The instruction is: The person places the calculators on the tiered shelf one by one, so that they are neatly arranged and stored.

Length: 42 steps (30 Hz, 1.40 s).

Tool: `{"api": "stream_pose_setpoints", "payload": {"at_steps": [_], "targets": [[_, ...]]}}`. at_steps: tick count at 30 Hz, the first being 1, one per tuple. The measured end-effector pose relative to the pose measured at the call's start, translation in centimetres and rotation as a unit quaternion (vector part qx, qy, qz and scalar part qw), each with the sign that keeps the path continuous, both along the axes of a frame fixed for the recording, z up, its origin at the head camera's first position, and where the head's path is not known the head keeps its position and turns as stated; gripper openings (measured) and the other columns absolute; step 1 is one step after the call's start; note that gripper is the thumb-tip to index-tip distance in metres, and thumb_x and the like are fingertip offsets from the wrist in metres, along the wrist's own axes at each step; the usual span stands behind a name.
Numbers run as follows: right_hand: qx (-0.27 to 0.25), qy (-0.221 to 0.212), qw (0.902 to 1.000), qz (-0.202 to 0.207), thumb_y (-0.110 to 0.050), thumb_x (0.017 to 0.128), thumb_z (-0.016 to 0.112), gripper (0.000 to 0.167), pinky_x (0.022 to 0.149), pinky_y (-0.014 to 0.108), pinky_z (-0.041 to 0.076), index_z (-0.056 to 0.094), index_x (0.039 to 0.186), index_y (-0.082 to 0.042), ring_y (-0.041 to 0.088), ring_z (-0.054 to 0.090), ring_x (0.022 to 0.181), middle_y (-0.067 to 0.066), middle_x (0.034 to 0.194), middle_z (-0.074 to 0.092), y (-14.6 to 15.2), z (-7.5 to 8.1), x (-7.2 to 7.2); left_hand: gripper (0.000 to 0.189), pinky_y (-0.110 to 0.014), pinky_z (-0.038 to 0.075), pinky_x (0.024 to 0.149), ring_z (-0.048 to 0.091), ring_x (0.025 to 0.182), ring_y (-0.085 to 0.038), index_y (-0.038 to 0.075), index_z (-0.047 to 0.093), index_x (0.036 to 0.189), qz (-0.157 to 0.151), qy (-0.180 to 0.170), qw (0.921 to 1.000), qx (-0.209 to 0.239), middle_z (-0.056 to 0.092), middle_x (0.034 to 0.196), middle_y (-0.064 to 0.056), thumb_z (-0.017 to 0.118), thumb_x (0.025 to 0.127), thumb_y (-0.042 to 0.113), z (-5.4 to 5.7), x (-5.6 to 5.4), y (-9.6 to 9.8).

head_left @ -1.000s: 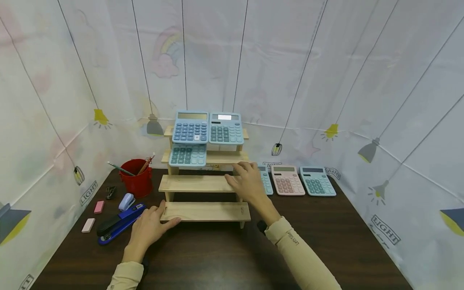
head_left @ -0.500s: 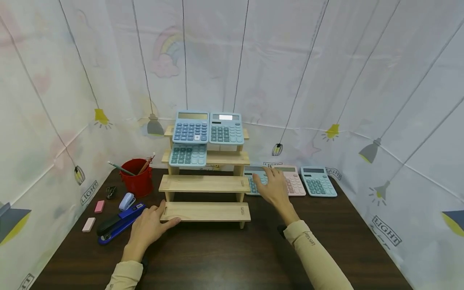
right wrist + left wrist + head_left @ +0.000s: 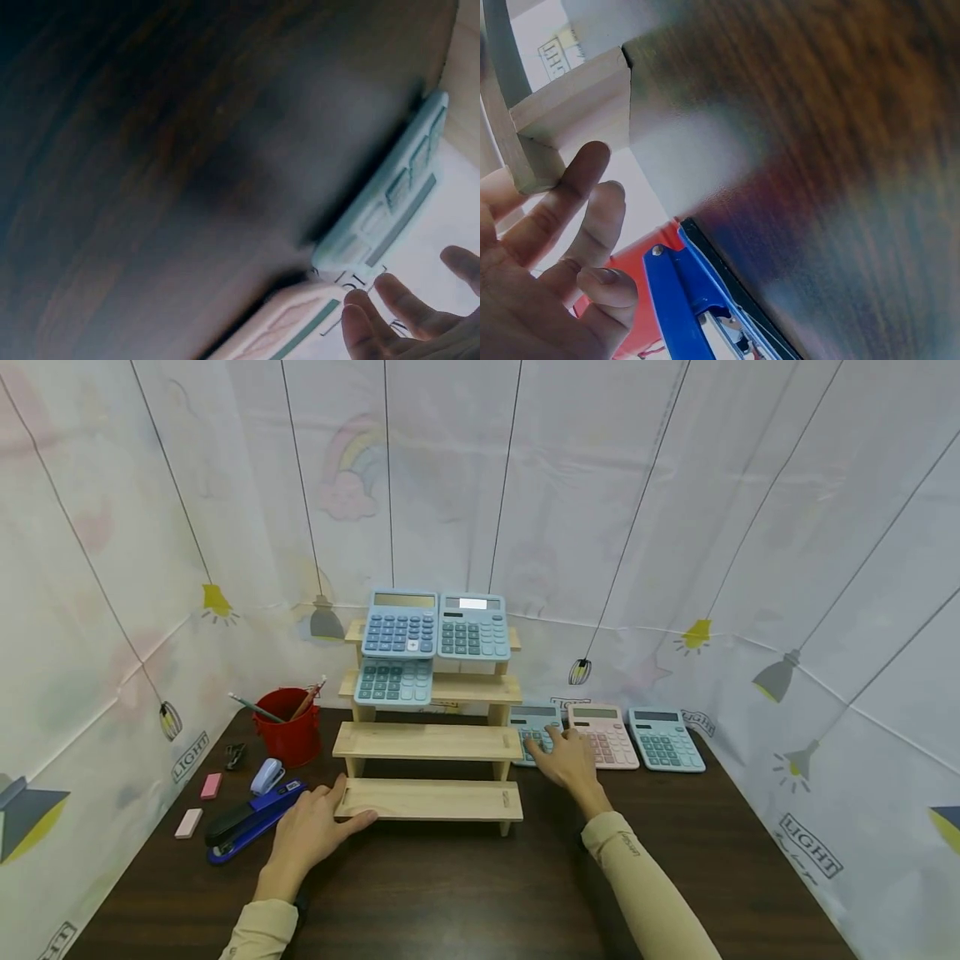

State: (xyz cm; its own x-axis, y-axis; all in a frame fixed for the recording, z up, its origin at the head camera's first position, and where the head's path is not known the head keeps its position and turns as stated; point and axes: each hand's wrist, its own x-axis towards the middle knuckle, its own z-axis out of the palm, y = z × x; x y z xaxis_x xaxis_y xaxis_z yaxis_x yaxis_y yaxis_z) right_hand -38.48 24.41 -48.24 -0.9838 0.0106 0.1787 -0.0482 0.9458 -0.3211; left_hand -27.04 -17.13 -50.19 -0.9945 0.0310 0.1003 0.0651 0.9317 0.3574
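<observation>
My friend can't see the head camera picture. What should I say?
A right hand is at a row of three calculators on a table; a left hand holds a wooden stand bearing three blue calculators. A red bucket is at left.

Beige rack (image 3: 427, 742), light blue calculator (image 3: 534, 725), pink calculator (image 3: 611, 745), wood-grained brown table (image 3: 450, 893)

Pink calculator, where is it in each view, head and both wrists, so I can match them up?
Head: the pink calculator lies right of centre, between two blue calculators.
Left wrist: not in it.
Right wrist: pink calculator at the bottom edge, partly cut off.
Shared landmark: the dark table, in all three.
</observation>
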Motion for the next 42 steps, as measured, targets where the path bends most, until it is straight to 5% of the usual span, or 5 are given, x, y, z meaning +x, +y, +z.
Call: {"api": "stream_pose_setpoints", "payload": {"at_steps": [19,34,42], "targets": [[0.016,-0.139,0.9896,-0.036,-0.042,0.094,0.058,0.073,0.108,0.075,0.029,0.033,0.157,-0.013,0.067,0.025,0.137,0.046,0.154,0.014,-1.1,-1.7,-2.0,0.099,-0.042,0.051,0.072,0.06,0.094,-0.028,0.01,0.047,0.151,0.0,-0.001,1.0,0.005,0.067,0.118,-0.016,0.059,0.081,0.079,-0.2,0.3,0.6],[0.021,-0.169,0.9844,-0.041,-0.045,0.093,0.06,0.083,0.111,0.075,0.026,0.023,0.161,-0.016,0.065,0.017,0.142,0.05,0.153,0.011,-1.6,-1.5,-2.6,0.1,-0.04,0.049,0.07,0.058,0.092,-0.027,0.01,0.046,0.151,0.003,0.003,1.0,0.004,0.067,0.119,-0.016,0.058,0.081,0.08,-0.1,0.2,0.5],[0.024,-0.152,0.9876,-0.03,-0.061,0.089,0.063,0.089,0.106,0.075,0.032,0.031,0.159,-0.016,0.064,0.027,0.137,0.048,0.149,0.023,-2.2,-1.3,-2.3,0.101,-0.05,0.053,0.079,0.061,0.099,-0.032,0.009,0.044,0.152,0.002,0.006,0.9999,0.011,0.066,0.123,-0.019,0.057,0.082,0.08,-0.1,0.2,0.1]]}}
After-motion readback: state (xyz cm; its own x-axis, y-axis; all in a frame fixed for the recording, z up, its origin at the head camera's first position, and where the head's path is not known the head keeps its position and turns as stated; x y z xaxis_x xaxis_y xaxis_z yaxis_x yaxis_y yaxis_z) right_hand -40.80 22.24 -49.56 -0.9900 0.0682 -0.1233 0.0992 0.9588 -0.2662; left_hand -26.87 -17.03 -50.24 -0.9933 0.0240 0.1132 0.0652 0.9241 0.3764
